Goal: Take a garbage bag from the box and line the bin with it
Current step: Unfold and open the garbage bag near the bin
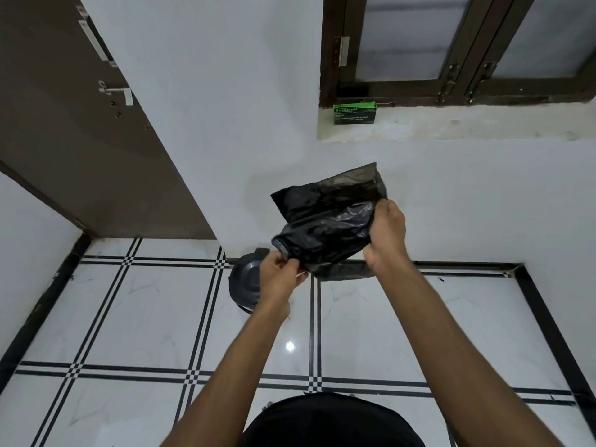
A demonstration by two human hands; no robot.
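Both hands up in front of me, mid-air, working the garbage bag [325, 221]; it's black, thin, crumpled and only partly unfolded, held out over the floor in front of the wall; my left hand [280, 279] is pinching the lower left corner between curled fingers and thumb; my right hand [385, 237] has its fingers wrapped round the right edge, thumb on top, a firm closed hold on the film.

The step, as I read it, is opening the bag out; what I'd want is to find the mouth edge, not the sealed bottom, then rub the two layers apart between thumb and finger; pull gently, because film this thin will likely stretch or tear if yanked; a shake downward should let air in and drop the folds.

The bin [245, 282] sits on the floor just beyond my left hand, dark and round, close against the wall, partly hidden behind hand and bag; I can't tell whether its lid is on; the box [354, 113], green and black, stands well apart up on the window ledge [451, 124].

Floor [403, 317] is glossy white tile with black line borders and a bright light glare; white wall [225, 124] ahead; brown door [80, 140] at left; dark-framed window [451, 43] above the ledge.
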